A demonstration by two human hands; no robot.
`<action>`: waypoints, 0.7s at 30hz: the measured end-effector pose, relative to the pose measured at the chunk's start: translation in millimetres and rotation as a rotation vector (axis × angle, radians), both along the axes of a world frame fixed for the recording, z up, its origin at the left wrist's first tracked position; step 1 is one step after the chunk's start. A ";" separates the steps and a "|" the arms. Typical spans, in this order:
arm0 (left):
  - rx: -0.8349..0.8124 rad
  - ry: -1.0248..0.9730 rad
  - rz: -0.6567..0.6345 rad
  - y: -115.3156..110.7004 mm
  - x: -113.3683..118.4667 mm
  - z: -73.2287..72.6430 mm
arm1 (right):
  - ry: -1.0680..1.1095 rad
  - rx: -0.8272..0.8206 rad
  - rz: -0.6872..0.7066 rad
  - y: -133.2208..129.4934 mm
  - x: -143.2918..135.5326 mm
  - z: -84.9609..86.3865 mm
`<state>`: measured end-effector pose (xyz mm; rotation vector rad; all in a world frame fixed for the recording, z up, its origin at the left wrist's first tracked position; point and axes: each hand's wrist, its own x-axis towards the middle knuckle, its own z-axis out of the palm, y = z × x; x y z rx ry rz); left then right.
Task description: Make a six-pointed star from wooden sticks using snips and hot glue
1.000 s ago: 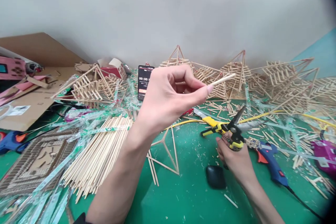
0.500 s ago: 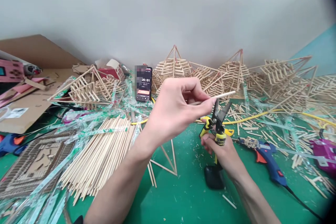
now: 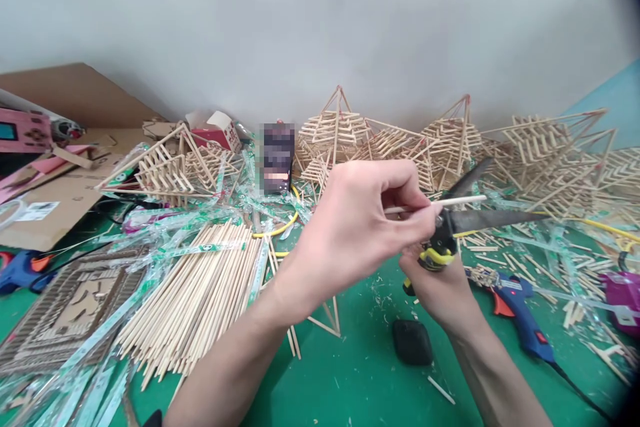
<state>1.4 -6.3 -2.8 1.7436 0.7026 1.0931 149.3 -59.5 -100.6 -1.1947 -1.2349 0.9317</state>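
My left hand [image 3: 370,227] pinches a thin wooden stick [image 3: 463,200] between thumb and fingers, its pale end pointing right. Wrapped round the yellow and black handles is my right hand [image 3: 435,280], holding a pair of shears [image 3: 487,219] with the dark blades spread apart. The stick's end lies between the two blades as seen from here; whether a blade touches it I cannot tell. Below the hands, a black rounded case [image 3: 412,341] and a short cut piece of stick [image 3: 441,389] lie on the green table [image 3: 350,383].
A bundle of long sticks [image 3: 195,300] lies left, near a corrugated cardboard piece [image 3: 75,313]. A blue glue gun [image 3: 523,313] rests right, its cable trailing forward. Stick-built frames [image 3: 337,127] line the wall behind a phone [image 3: 277,157]. Plastic wrapping and stick offcuts are scattered about.
Both hands have moved right. The shears have turned from pointing upward to pointing right, with their blades wider apart and now around the stick's end.
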 end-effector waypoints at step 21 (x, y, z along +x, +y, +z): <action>0.164 0.238 0.000 3.2 -10.8 4.2 | -0.140 -0.058 -0.028 6.8 -6.1 3.6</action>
